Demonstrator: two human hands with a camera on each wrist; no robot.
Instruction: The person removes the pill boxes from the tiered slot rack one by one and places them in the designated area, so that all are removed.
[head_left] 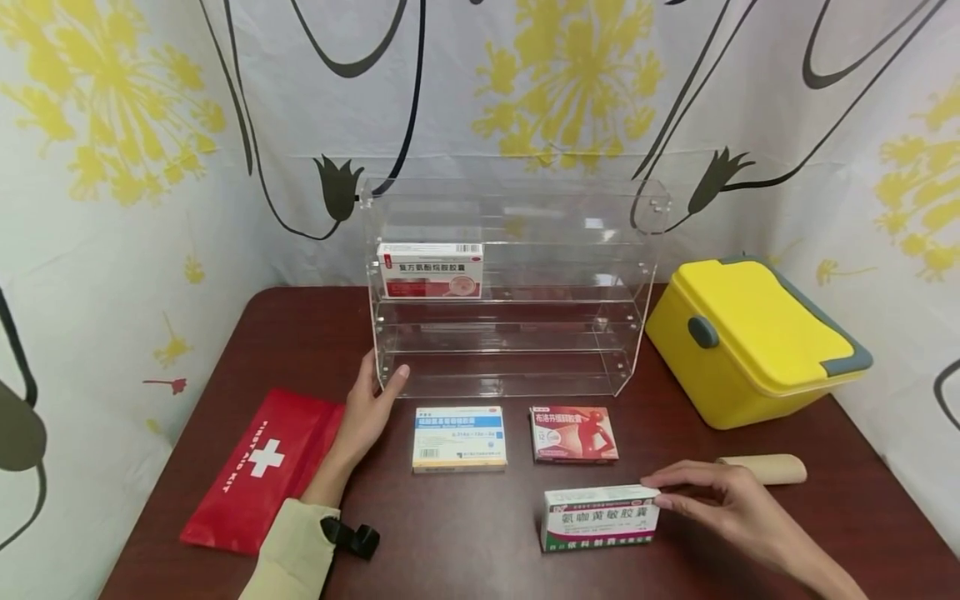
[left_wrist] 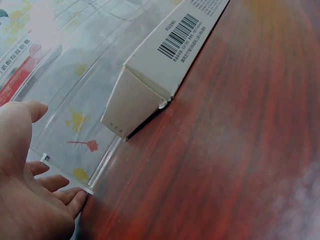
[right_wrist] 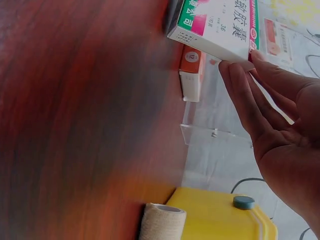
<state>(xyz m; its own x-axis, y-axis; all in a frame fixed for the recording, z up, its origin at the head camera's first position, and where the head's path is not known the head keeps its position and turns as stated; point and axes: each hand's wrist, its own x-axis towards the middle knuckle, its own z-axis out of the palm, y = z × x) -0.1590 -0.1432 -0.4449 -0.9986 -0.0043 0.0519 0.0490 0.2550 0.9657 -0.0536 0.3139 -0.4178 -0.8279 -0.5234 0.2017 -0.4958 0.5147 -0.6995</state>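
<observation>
My left hand [head_left: 369, 417] holds the lower left corner of a clear acrylic rack [head_left: 495, 385], its thumb at the front and its other fingers by the side panel. With thumb and fingers, my right hand [head_left: 723, 500] pinches the upper right end of a white, green and magenta medicine box [head_left: 600, 518]. That box stands upright on a long side; whether its base touches the table I cannot tell. Between the hands lie a blue and white medicine box [head_left: 459, 439] and a red medicine box [head_left: 573, 434]. Another red and white medicine box [head_left: 431, 272] stands at the rack's upper left.
A red first aid pouch [head_left: 262, 471] lies left of my left forearm. On the right stands a yellow lidded box [head_left: 750, 333] with a grey handle. A beige bandage roll [head_left: 780, 469] lies behind my right hand. Patterned cloth [head_left: 300, 100] hangs behind the dark wooden table [head_left: 450, 542].
</observation>
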